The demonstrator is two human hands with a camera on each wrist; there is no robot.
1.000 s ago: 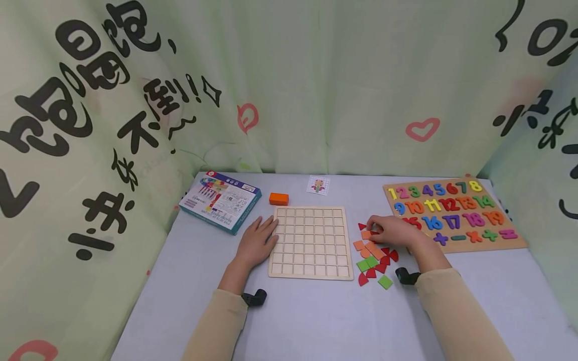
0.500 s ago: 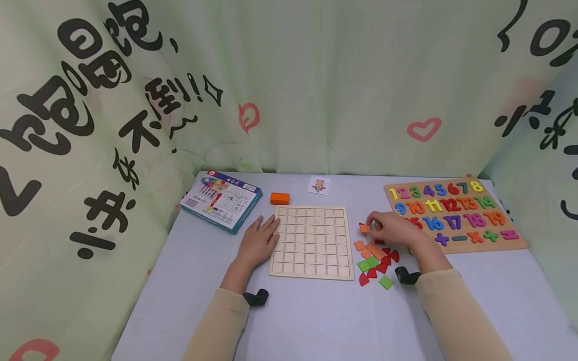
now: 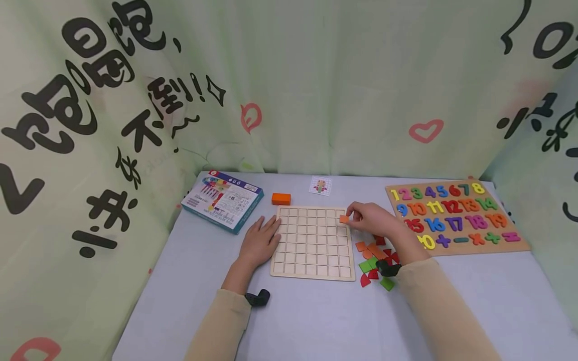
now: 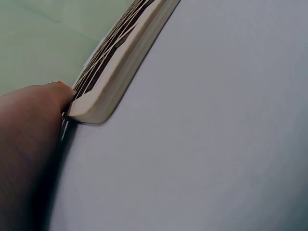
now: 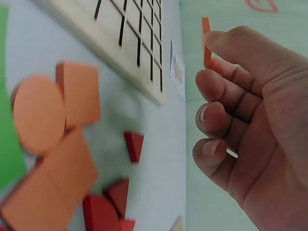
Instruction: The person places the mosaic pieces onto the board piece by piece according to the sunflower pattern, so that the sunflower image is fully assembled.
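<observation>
My beige sleeves (image 3: 221, 326) come in closest to me, a black device (image 3: 258, 298) strapped at each wrist. Past them, to the right of the board, lie loose tiles: green squares (image 3: 387, 284) and red pieces (image 3: 365, 280) nearest, then orange pieces (image 3: 361, 246), one of them round, with my right wrist device hiding part of the pile.

My left hand (image 3: 257, 245) lies on the white table (image 3: 311, 321), fingers spread and nearly straight, touching the left edge of the wooden grid board (image 3: 311, 243). The board sits flat in front of me.

My right hand (image 3: 372, 220) pinches a small orange tile (image 3: 344, 219) between thumb and finger, the other fingers curled in. The tile is at the board's far right corner, raised clear of the table in the right wrist view.

Off to the right is a number board (image 3: 465, 208) with coloured numbers and signs. Beyond the grid board are an orange block (image 3: 281, 199), a flat box (image 3: 223, 201) to its left and a small picture card (image 3: 320, 185). A pale green curtain (image 3: 334, 90) with black lettering and pink hearts hangs behind.
</observation>
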